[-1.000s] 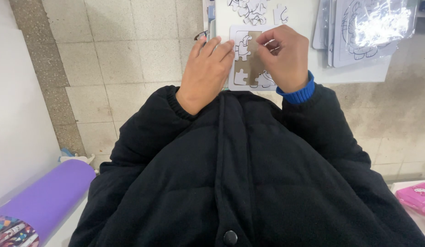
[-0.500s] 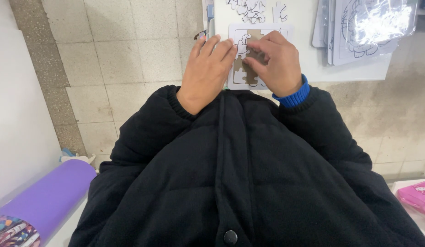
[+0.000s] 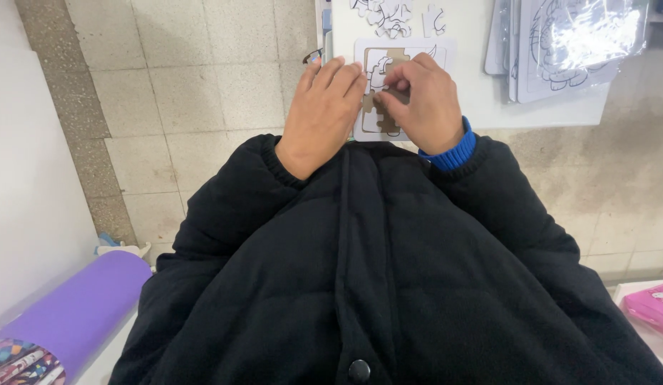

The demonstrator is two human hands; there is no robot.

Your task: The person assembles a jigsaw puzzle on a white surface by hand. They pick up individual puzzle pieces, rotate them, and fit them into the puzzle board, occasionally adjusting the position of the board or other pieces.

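Puzzle piece in right hand's pinched grip

Floor: I see pale square floor tiles, with a darker speckled strip along the left.
Roll: a purple roll lies at the bottom left, and I see patterned sheets just beside it.
Packets: I see clear plastic packets with line drawings, at the top right on the white table.
Box: a pink box sits at the right edge.
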